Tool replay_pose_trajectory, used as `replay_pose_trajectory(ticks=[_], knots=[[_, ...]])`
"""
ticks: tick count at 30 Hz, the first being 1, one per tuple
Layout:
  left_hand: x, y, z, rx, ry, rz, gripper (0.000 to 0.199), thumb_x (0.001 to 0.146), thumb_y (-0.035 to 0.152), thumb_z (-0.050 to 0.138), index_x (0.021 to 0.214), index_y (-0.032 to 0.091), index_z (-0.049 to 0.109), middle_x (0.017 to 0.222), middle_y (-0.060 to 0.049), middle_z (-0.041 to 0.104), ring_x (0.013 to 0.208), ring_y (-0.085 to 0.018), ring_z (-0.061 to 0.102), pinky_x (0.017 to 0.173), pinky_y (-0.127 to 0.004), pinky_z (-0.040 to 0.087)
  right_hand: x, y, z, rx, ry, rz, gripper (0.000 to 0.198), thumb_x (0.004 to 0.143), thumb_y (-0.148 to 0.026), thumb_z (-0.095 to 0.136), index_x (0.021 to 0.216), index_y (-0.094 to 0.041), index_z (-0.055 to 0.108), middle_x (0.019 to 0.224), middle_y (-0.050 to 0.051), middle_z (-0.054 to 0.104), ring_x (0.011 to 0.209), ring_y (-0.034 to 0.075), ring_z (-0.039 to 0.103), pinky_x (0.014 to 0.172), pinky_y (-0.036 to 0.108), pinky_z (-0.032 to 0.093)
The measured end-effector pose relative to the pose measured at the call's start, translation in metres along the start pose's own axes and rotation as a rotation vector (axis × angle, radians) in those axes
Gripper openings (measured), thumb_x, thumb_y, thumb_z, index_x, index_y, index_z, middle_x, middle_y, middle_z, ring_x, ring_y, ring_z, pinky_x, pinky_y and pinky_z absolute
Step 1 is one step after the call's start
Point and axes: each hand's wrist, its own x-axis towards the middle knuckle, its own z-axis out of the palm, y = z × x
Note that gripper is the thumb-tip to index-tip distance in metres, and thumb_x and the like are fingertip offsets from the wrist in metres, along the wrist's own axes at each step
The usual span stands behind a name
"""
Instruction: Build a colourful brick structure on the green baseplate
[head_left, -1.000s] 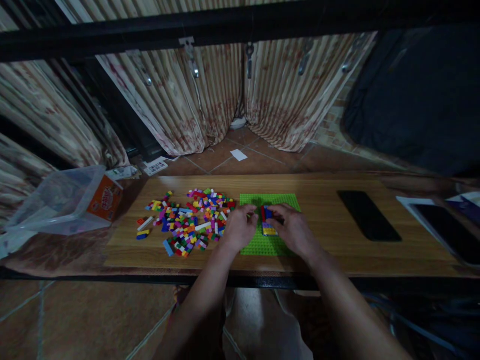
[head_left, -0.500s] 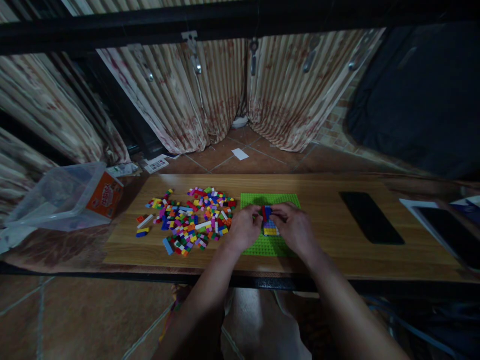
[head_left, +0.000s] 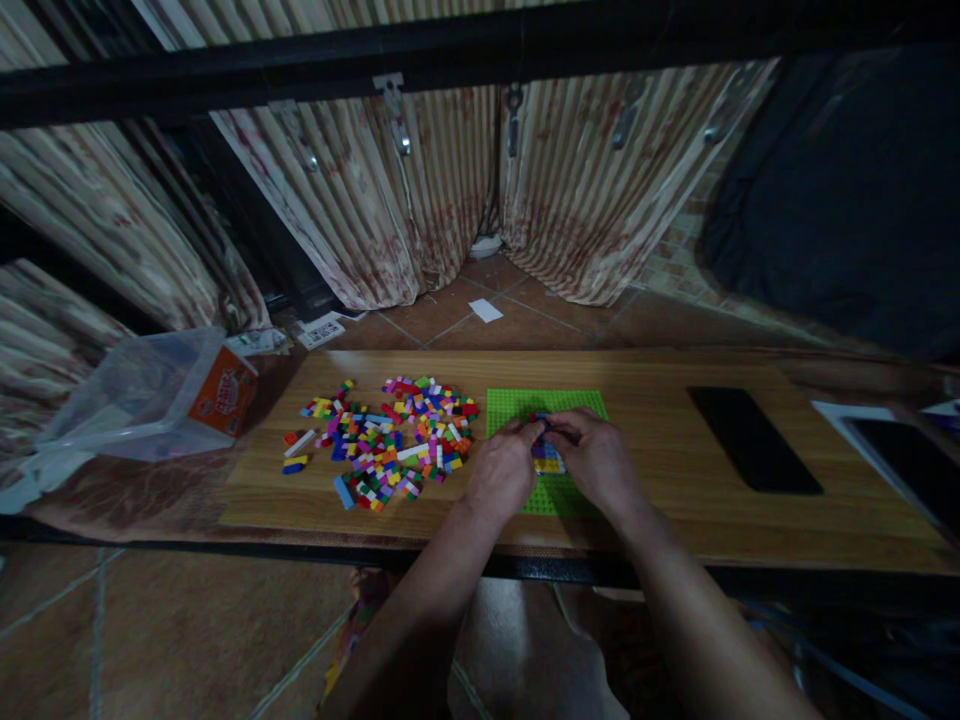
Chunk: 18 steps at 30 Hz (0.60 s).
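A green studded baseplate [head_left: 510, 402] lies on the wooden board under both hands. On its middle is a small build of toy bricks [head_left: 550, 465], with yellow and light blue rows at the near side and blue and red bricks at the far side. My left hand [head_left: 506, 470] reaches over the build from the left, its fingers closed against the blue and red bricks. From the right, my right hand [head_left: 594, 450] has its thumb and fingers pinched at the same bricks. Between them the fingers hide most of the upper part of the build.
Many loose, mixed-colour bricks [head_left: 411, 452] are spread left of the baseplate. A clear plastic box [head_left: 142, 400] with an orange label stands beyond the board's left end. To the right lies a flat black slab [head_left: 754, 440], with another dark device [head_left: 911, 455] past it.
My left hand has moved right and over the blue and red bricks, covering more of them. My right hand stays nearly in place at the build. The view has shifted slightly.
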Motion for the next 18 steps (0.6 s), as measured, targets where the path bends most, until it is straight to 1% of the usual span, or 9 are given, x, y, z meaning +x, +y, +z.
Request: replay_pose_trajectory(ticks=[6,12,18], knots=[[-0.002,0.008,-0.001,0.046,-0.013,-0.034,0.048,0.084,0.005,0.04,0.126,0.019,0.058,0.109,-0.011,0.066,0.099,-0.022,0.064,0.089,-0.033,0.053,0.003,0.0,-0.002,-0.068,-0.032,-0.004,0.015,0.08,-0.023,0.058,0.077,-0.021,0.073,0.081,0.006,0.069,0.076,0.02,0.065,0.075,0.036,0.052],[-0.003,0.013,0.002,0.076,-0.005,-0.07,0.046,0.084,0.004,0.041,0.123,0.02,0.058,0.109,-0.011,0.066,0.099,-0.024,0.064,0.087,-0.034,0.053,0.003,-0.002,-0.001,-0.091,-0.025,0.012,0.017,0.078,-0.021,0.057,0.074,-0.021,0.073,0.08,0.006,0.068,0.074,0.02,0.064,0.073,0.035,0.05],[-0.006,0.012,0.007,0.058,0.014,-0.054,0.046,0.083,0.005,0.044,0.125,0.018,0.057,0.111,-0.011,0.066,0.103,-0.025,0.063,0.092,-0.036,0.052,0.002,0.002,-0.001,-0.083,-0.013,0.01,0.018,0.078,-0.025,0.056,0.076,-0.021,0.073,0.081,0.006,0.069,0.074,0.021,0.065,0.074,0.036,0.051]])
